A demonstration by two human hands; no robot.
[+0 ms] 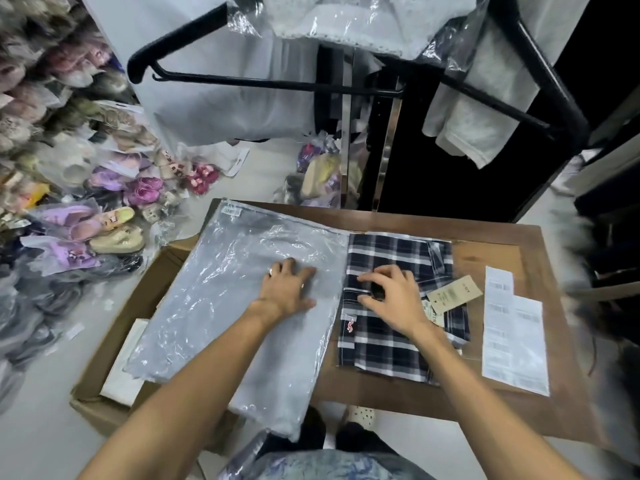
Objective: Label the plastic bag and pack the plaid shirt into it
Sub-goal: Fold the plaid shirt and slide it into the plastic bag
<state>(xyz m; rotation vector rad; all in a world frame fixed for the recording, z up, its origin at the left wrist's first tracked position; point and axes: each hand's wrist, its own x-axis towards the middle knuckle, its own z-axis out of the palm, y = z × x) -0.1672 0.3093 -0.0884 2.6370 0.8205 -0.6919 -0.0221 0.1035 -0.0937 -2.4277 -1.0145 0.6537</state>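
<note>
Shirt and bag side by side on the bench

The plastic bag is pinned flat under the open left hand; just to its right the plaid shirt is pinched by the right hand, long axes parallel.

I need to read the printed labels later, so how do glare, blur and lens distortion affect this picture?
Head view: glare streaks the plastic bag; the right edge is smeared by motion blur; the wide lens bends the table edges; the label sheets show barcodes but no legible text; the hands and the plaid shirt are fairly sharp.
</note>
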